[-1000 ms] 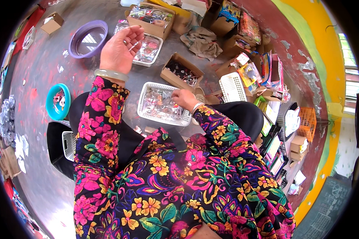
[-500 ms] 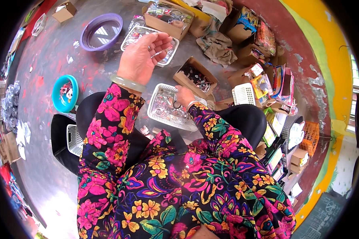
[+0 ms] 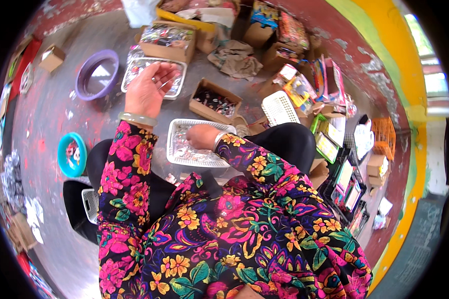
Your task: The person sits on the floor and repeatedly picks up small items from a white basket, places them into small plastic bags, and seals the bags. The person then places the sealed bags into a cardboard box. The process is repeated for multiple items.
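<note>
My left hand (image 3: 145, 90) is raised above the near side of a white tray (image 3: 179, 88) filled with small packaged pieces. Its fingers are loosely bent and apart, with nothing visible in them. My right hand (image 3: 202, 136) reaches into a white plastic basket (image 3: 172, 154) in front of my lap. Its fingers are curled down among small clear-wrapped trinkets (image 3: 184, 149); the fingertips are hidden, so what they grip cannot be made out. Just beyond this basket stands an open cardboard box (image 3: 204, 110) holding dark small items.
A purple basin (image 3: 80, 82) and a teal basin (image 3: 61, 157) stand on the floor to the left. Farther off is a filled cardboard box (image 3: 167, 50), with a crumpled cloth (image 3: 234, 60) beside it. An upturned white basket (image 3: 280, 108) and a black crate (image 3: 351, 174) lie to the right.
The view has shifted. My right hand has moved left, deeper over the basket, and the dark ring-shaped piece by its fingers no longer shows. My left hand stays raised near the far tray.
</note>
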Tool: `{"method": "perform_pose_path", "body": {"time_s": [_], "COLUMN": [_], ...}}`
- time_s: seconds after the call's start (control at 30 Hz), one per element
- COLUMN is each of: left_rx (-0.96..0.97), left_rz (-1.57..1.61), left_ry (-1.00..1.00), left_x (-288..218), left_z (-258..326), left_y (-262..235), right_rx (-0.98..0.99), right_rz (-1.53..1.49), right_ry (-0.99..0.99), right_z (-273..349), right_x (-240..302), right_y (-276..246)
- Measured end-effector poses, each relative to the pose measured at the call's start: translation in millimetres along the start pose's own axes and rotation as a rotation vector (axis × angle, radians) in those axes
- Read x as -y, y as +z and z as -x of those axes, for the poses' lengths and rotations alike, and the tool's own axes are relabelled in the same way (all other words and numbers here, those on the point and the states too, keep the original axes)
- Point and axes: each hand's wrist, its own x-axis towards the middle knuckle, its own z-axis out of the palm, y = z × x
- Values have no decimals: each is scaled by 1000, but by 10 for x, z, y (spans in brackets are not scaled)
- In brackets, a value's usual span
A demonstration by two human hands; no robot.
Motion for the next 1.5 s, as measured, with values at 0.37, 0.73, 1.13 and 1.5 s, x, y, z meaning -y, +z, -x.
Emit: {"method": "perform_pose_path", "body": {"time_s": [0.37,0.73,1.13,1.5], "left_rx": [46,31,39,32], "left_rz": [65,-18,-97,-97], "left_ry": [-39,-92,-114,-127], "left_x": [59,162,118,136], "left_z": [-150,-147,-92,-40], "left_y": [17,22,-86,-30], "right_rx": [-865,-728,-750,-538], "right_rz": [-91,-126,-141,-184], "right_ry": [235,904,1115,1335], "right_z": [1874,2773,1938,1734], "right_x": [-739,-2056,-2038,-1901], "right_y": [-1837,-295,349,178]}}
